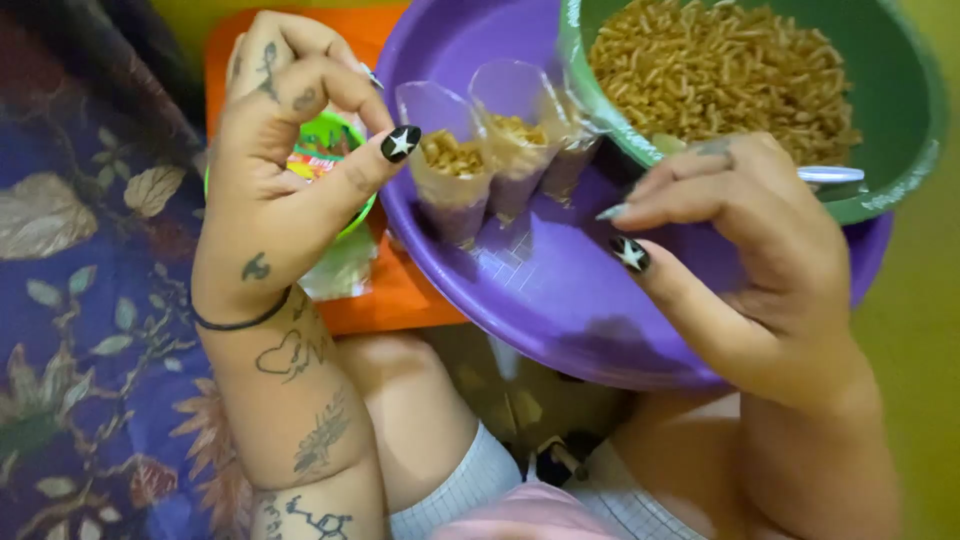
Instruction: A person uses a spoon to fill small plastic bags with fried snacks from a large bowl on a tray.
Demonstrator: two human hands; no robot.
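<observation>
nearest are the person's bare knees and a strip of white checked cloth at the bottom edge, with a dark blue floral fabric [80, 330] spread on the left. above them the left hand [275, 175] is raised, tattooed, with a thin black band at the wrist; its fingers are curled in and the thumb, with a black nail bearing a white star, sticks out toward the right. it holds nothing that can be seen. the right hand [745, 255] hangs over the near rim of a purple plastic basin [560, 310], fingers loosely bent and narrow, thumb pointing left with the same starred nail; whether it pinches anything cannot be told.

inside the basin, just right of the left thumb, three clear plastic cones [500, 150] lean side by side, open ends up, each partly filled with small yellow-brown fried snack sticks. behind the left hand lies an orange tray [400, 295] with a small green bowl [345, 135] holding a printed packet, mostly hidden by the hand.

farthest, at the upper right, a round green bowl [900, 130] rests over the basin's far rim, heaped with the same snack sticks, a pale spoon handle [830, 174] lying across its near edge. the surface to the right is yellow-green.
</observation>
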